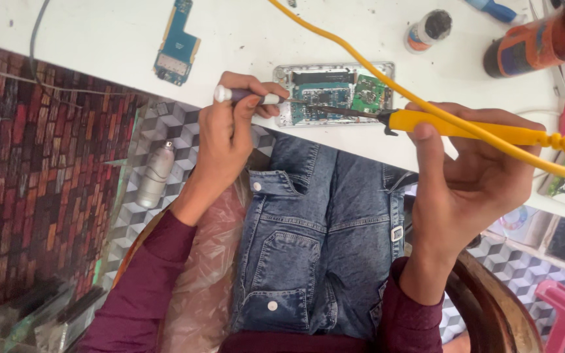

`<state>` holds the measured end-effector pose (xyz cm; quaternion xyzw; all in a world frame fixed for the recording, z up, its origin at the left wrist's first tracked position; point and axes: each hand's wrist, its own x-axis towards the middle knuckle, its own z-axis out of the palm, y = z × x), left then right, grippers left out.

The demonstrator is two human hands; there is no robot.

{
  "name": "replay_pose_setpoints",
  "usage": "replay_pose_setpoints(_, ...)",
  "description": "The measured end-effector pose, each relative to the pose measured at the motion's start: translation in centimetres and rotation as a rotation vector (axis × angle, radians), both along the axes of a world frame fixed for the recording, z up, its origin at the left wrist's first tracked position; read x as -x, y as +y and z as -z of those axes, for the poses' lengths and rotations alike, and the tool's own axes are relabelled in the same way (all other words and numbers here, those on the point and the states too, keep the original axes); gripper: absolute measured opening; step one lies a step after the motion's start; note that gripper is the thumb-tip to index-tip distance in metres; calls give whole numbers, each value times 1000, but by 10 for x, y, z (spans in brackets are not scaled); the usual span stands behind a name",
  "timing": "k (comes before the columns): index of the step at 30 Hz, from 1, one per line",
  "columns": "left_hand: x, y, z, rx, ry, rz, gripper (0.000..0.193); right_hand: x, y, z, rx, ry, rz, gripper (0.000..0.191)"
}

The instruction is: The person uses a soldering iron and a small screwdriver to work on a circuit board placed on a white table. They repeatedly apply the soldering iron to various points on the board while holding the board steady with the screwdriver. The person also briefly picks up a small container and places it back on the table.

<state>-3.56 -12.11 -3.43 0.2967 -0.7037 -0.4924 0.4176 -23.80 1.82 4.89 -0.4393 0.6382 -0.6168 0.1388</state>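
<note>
small electronics repair workshop, white workbench [99, 39] with opened phone [335, 93], loose circuit board [176, 46], yellow soldering iron [465, 127], flux jars [428, 29]

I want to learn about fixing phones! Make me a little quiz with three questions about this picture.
1. True or false: the right hand holds a yellow soldering iron.
2. What does the left hand hold? A) a thin tool with a purple and white handle B) a hammer C) a cup
3. Fill in: the tips of both tools meet over the opened ____ on the white table.

Key
1. True; its yellow cord runs across the table.
2. A, the thin tool.
3. Phone: the opened phone shows its green and blue boards. A loose blue circuit board lies apart, to its left.
</note>
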Motion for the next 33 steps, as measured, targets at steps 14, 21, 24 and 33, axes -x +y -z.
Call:
replay_pose_setpoints(14, -2, 1, 1, -8, -27, 20, 18, 11, -2, 7, -7, -129, -8, 32)
replay_pose_setpoints(21, -2, -2, 2, 17, -28, 27, 17, 10, -8, -1, -14, -140, -4, 27)
replay_pose_setpoints(24, -3, -2, 2, 7, -30, 36, 16, 9, -8, -3, -22, -165, -13, 26)
replay_pose_setpoints(33, 0, 0, -3, -24, -32, 5, 17, 8, -12, -10, 17, -196, -67, 29)
